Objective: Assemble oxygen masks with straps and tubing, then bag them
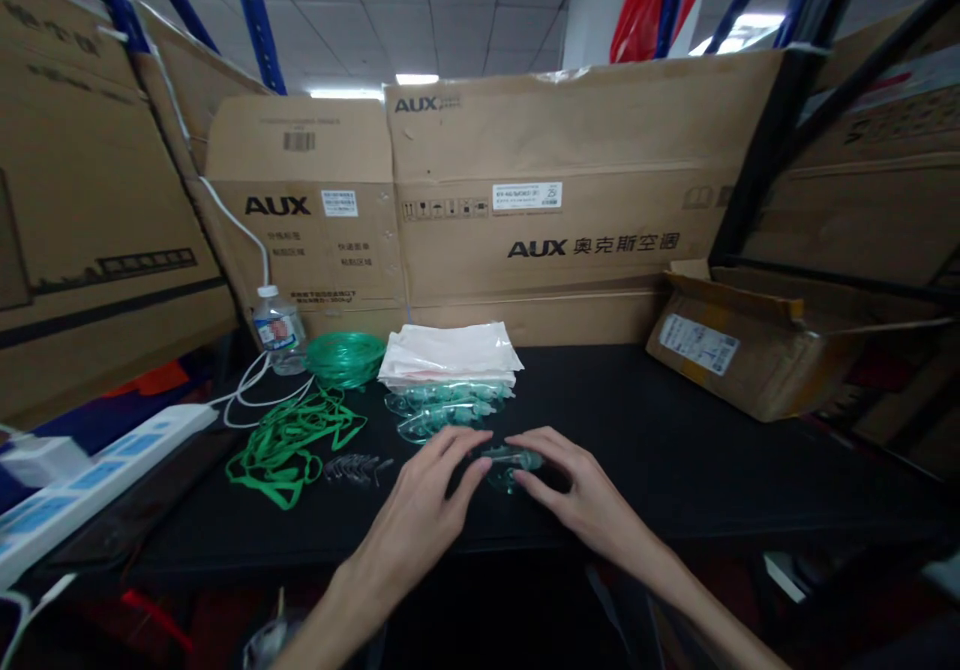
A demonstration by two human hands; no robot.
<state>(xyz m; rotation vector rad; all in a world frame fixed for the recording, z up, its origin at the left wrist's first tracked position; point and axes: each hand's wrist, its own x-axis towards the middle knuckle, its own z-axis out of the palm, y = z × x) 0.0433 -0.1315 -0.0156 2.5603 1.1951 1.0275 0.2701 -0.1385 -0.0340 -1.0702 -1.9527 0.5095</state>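
In the head view, the left hand (pixel 429 490) and right hand (pixel 581 485) have half-curled fingers at either end of a clear greenish piece (pixel 519 459) over the table (pixel 600 400), apparently steadying it, though I cannot tell whether they grip.

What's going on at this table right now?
A person's left hand and right hand are on either side of a clear, greenish plastic piece above the black table; how firmly each grips it is unclear. Just beyond are more greenish pieces and a stack of white sheets or packets. Toward the left are green straps, coiled green tubing and small clear parts.
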